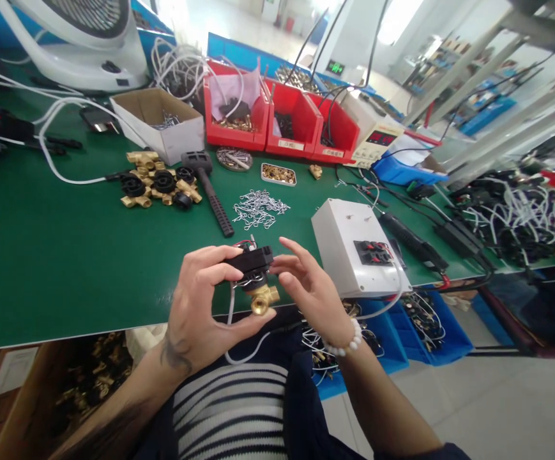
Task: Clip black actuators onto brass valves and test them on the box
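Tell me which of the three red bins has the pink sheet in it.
The leftmost red bin, beside the cardboard box; the other two hold only dark parts.

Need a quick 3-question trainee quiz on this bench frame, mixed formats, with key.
1. True or false: the left hand holds the valve assembly by its black coil.
2. Which lies nearest the loose wire clips? A) black-handled tool B) fan C) blue bin
3. Fill in: the red bins number ___.

Key: 1 true, with the right hand touching its other side; 2 A; 3 three.
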A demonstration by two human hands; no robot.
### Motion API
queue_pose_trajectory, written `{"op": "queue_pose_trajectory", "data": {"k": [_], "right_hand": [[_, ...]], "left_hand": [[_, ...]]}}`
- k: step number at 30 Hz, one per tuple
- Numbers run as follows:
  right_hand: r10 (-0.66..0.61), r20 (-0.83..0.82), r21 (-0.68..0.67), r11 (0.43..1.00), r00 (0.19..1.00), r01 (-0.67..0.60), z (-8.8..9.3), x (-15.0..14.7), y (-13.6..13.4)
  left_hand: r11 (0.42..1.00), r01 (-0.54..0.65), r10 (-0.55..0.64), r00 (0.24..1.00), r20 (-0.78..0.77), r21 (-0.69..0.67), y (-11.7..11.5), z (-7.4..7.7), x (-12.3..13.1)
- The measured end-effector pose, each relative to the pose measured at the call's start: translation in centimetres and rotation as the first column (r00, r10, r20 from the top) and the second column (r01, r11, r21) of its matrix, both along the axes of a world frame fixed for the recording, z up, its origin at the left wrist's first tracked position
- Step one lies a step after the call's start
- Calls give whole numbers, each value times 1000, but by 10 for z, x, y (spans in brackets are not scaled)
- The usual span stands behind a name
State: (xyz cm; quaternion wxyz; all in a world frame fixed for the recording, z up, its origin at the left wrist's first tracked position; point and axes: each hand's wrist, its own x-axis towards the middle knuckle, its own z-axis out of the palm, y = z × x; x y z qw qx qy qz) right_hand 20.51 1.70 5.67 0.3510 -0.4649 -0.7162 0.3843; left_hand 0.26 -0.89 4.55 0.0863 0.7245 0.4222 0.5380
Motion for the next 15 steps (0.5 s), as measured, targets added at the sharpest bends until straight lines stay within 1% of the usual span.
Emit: {"op": "queue_pose_trajectory", "data": {"k": [1,2,3,5,7,9,11,15], "right_hand": [[57,-172,-106,991,983,-76,4,-5,-4],[77,-313,-181,974,947,-139,7,-10,-8],[66,-412,-223,960,909,-171,9,-15,-12],[6,-520,-245,957,854,-156,11,-20,-17],[-20,-567,-236,962,823,-139,10,-20,-20],[-11,-588,-220,965,809,-147,10,-17,-21],[-9,-590,-202,970,807,-137,12,-15,-22],[-76,-569,-194,980,819,-44,15,-19,-25]], "left_hand": [[999,10,-9,999,-43,30,1,5,1],[998,22,-17,996,-91,54,2,9,1],[997,36,-26,990,-139,72,2,13,1],[994,79,-63,978,-199,70,2,20,1],[991,131,-121,973,-194,39,1,25,0],[988,153,-148,976,-158,19,-1,27,0],[990,139,-133,982,-134,32,-3,29,2],[992,97,-91,993,-80,74,-5,27,9]]}}
